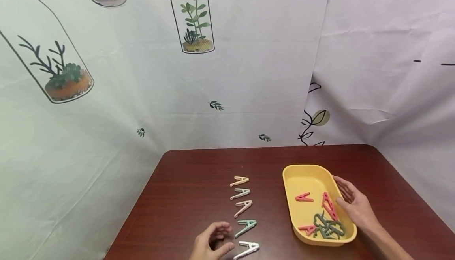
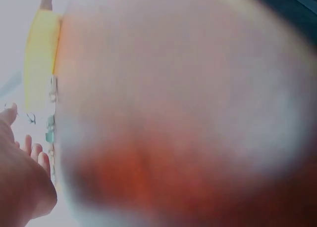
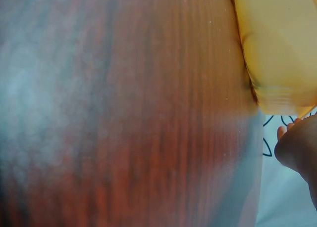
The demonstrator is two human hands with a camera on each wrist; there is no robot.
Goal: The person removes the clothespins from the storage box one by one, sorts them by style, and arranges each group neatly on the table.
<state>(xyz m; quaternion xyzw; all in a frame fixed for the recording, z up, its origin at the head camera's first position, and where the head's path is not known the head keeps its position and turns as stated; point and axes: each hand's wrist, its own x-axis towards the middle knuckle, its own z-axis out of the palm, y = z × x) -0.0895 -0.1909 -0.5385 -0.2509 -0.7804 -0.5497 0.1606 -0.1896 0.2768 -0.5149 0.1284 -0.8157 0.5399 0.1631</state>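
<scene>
My right hand [image 1: 359,208] grips the right side of a yellow plastic tray [image 1: 300,181], thumb over the rim and fingers along the outer wall. Inside lie several pink clothespins [image 1: 304,197] and a tangle of dark green clothespins [image 1: 328,228]. Left of the tray, pale and teal clothespins form a column on the table. My left hand [image 1: 212,242] is beside its near end, fingers loosely bent with nothing in them, nearest the teal clothespin [image 1: 246,227] and the white clothespin [image 1: 247,249]. In the right wrist view, the tray's outer wall [image 3: 277,54] shows beside part of the hand.
A cream clothespin [image 1: 239,180], a whitish one [image 1: 241,193] and a pale pink one [image 1: 243,208] lie farther up the column. The dark red-brown wooden table [image 1: 185,197] ends at a white curtain [image 1: 249,86] printed with plants. The left wrist view is mostly blurred.
</scene>
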